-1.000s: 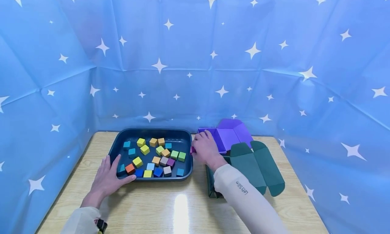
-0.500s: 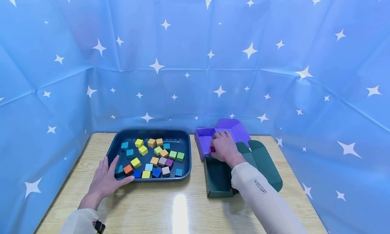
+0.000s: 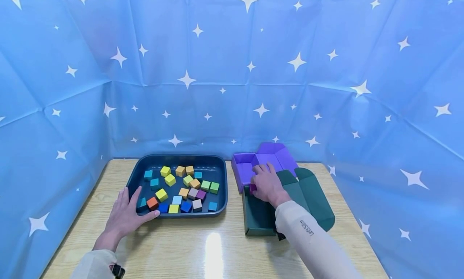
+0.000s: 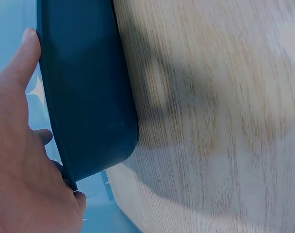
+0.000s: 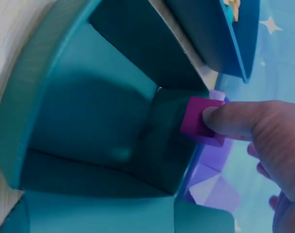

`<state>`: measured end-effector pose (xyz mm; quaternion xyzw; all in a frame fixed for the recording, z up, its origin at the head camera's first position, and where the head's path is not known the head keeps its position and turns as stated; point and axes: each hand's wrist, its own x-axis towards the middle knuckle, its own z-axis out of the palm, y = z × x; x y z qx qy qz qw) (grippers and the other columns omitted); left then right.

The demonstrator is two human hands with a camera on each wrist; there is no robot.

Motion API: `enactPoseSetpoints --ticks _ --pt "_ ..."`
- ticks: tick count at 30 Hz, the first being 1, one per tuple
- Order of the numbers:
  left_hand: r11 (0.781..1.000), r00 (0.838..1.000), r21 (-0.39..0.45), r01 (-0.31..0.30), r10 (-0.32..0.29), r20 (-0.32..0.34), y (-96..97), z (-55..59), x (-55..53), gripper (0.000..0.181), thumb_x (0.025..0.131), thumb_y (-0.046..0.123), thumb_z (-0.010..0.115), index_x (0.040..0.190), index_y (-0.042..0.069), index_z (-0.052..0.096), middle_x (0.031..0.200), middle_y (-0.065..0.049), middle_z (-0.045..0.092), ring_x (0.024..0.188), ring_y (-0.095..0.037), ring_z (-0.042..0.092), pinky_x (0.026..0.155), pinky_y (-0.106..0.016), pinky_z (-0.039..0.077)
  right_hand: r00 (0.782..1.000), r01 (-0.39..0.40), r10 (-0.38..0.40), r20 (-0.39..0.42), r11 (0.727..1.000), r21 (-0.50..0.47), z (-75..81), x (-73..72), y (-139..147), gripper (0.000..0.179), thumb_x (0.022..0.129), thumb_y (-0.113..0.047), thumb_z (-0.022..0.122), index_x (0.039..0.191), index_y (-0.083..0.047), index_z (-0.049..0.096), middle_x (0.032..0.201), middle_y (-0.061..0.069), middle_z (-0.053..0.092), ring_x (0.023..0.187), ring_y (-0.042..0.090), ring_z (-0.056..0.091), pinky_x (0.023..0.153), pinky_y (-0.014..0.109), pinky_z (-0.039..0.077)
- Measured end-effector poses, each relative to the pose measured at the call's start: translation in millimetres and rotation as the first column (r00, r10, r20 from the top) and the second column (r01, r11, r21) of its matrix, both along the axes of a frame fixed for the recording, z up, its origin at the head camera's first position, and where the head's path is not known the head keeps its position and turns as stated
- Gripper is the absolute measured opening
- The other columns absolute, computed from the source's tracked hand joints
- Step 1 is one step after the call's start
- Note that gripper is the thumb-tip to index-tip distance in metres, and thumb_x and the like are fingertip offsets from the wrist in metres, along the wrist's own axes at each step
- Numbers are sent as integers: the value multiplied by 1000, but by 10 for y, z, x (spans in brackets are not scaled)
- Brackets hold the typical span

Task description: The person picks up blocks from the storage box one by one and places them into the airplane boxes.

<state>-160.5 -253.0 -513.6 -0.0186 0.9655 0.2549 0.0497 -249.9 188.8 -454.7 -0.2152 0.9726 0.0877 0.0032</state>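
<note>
My right hand (image 3: 267, 185) pinches a magenta cube (image 5: 202, 121) between thumb and fingers. The cube is at the back wall of an open green box (image 3: 260, 232), beside the front of an open purple box (image 3: 237, 176). In the right wrist view the thumb lies flat against one face of the cube, and the green box's floor shows bare. My left hand (image 3: 125, 216) rests, fingers spread, at the front left corner of a dark blue tray (image 3: 217, 170), its thumb along the front rim. Several coloured cubes (image 3: 183, 193) lie scattered in the tray.
Both boxes have lids folded back to the right; the green lid (image 3: 315, 198) overlaps the purple lid's (image 3: 280, 156) front edge. A wooden table (image 3: 174, 246) bears everything. Behind and at the sides hangs a blue star-patterned cloth (image 3: 203, 121).
My right hand has carried the magenta cube from beside the tray's right edge rightward to the boxes, then slightly toward the front. The left hand has stayed at the tray corner.
</note>
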Motion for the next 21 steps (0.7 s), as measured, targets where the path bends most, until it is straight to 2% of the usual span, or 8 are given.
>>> enactPoseSetpoints --ticks 6,13,21 --pt "1000 1000 -6 1 -1 5 2 3 -6 121 74 73 65 156 4 8 156 -38 -12 143 -57 -8 112 -74 2 1000 -4 5 -13 999 43 -85 42 -23 23 80 -39 78 95 -20 77 143 6 52 137 30 40 121 59 18" --pt "1000 1000 -4 -1 1 5 3 -8 -6 120 75 72 65 156 4 9 156 -38 -11 143 -57 -8 112 -74 2 998 -18 23 -65 997 77 -224 48 -81 22 80 -40 78 90 -20 76 145 5 49 140 28 37 121 59 15" --pt "1000 1000 -5 -1 1 0 -3 -19 -3 120 75 73 65 156 4 10 156 -38 -10 143 -57 -9 112 -74 3 995 -25 39 -94 989 144 -359 58 -97 28 82 -42 75 100 -21 76 147 5 47 142 28 34 122 60 10"
